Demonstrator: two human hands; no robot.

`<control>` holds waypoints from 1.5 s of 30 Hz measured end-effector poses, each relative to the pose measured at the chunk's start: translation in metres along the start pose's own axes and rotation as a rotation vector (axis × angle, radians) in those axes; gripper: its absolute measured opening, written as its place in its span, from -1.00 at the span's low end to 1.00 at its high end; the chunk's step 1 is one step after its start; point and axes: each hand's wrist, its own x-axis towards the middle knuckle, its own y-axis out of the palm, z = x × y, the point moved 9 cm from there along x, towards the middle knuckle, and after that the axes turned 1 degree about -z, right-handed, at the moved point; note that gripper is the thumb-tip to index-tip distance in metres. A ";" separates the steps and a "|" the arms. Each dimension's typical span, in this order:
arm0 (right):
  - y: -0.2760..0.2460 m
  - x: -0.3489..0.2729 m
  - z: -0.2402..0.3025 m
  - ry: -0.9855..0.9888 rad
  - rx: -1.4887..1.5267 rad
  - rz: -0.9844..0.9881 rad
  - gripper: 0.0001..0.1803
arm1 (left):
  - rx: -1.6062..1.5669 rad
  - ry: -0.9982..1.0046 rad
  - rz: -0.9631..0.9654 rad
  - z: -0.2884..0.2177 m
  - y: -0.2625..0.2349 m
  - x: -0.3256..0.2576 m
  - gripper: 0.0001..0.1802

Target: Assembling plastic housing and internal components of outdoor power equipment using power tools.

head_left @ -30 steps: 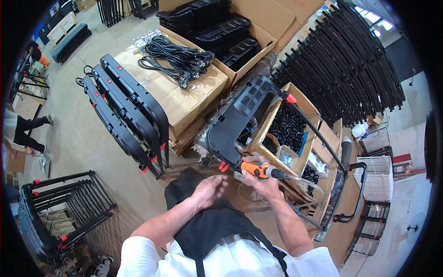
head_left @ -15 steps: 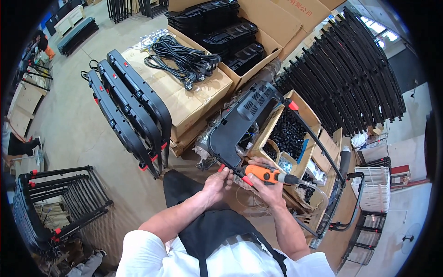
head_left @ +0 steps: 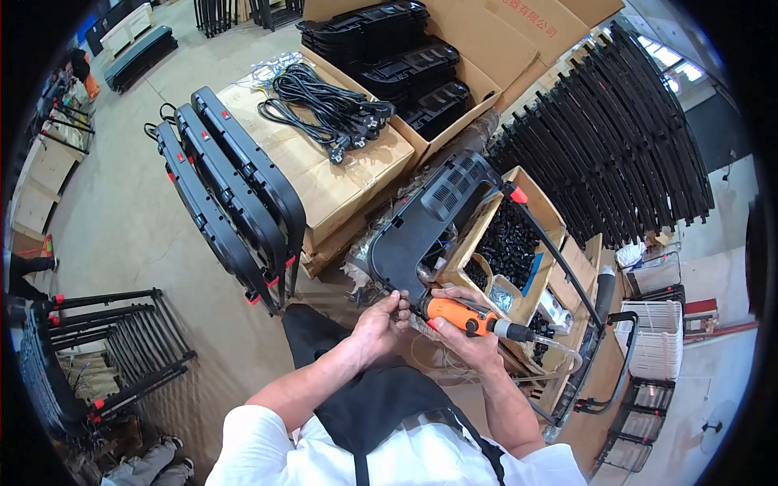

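- Now the right hand [head_left: 470,344] wraps round an orange tool [head_left: 456,314], so that grip is closed on it. The tool's dark end points right, away from the black cover [head_left: 395,247].
- The left hand [head_left: 379,326] has its fingers curled by the low end of the cover. I cannot tell if that grip has a small thing in it.
- The black cover is in the middle, just past both hands. It sits at one end of a long black frame [head_left: 565,266], which reaches over a wooden box [head_left: 466,247] with small black parts [head_left: 506,235] in it.
- What looks done: the cover seems to be on the frame, and a red piece [head_left: 519,194] is on there too.
- What looks left: I think this one is only part way, as the tool is in use near the cover's low end. I cannot see if every bit is fixed tight.
- Three black units [head_left: 229,188] stand in a row on the left. They look put together, so I guess they are done.
- More black plastic pieces [head_left: 405,69] lie in a big open carton [head_left: 506,44], so there seems to be lots more to do.
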 end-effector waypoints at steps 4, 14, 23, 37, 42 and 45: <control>0.011 0.012 0.002 0.045 -0.004 -0.003 -0.49 | -0.008 -0.010 0.024 -0.005 -0.001 0.000 -0.70; 0.045 0.051 -0.008 0.034 -0.231 0.045 -0.52 | 0.208 -0.086 0.077 0.004 0.002 -0.013 -0.71; 0.058 0.059 -0.018 0.060 -0.295 0.139 -0.59 | 0.378 -0.032 0.108 0.001 0.000 -0.022 -0.72; 0.056 0.062 -0.025 0.106 -0.188 0.153 -0.50 | 0.434 0.060 0.040 -0.005 0.004 -0.031 -0.68; 0.021 0.045 -0.011 -0.006 0.024 0.027 -0.45 | 0.305 0.189 -0.031 -0.004 0.001 -0.022 -0.68; 0.000 0.034 0.007 0.025 0.159 0.011 -0.44 | 0.217 0.204 -0.044 -0.010 0.005 -0.019 -0.71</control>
